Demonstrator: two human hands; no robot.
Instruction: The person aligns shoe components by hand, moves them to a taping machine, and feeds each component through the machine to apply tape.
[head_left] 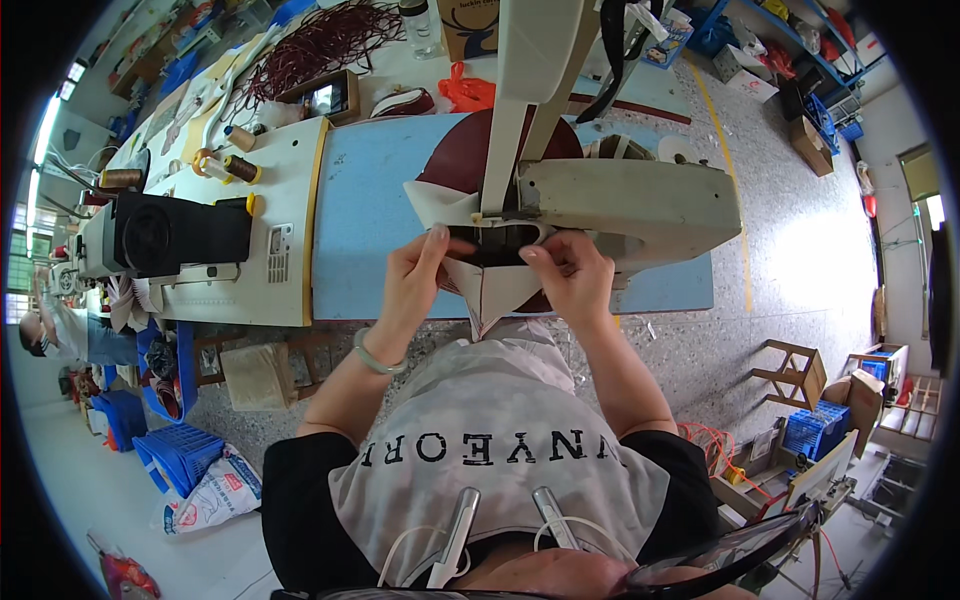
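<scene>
Workpiece (508, 290) at the bench (370, 200) edge

My left hand (411, 268) grasps the pale piece's left side; my right hand (580, 275) bends its fingers at the other, grip unclear. Beside the machine (640, 205), one tip passes the front edge; bare blue surface opens leftward.
</scene>
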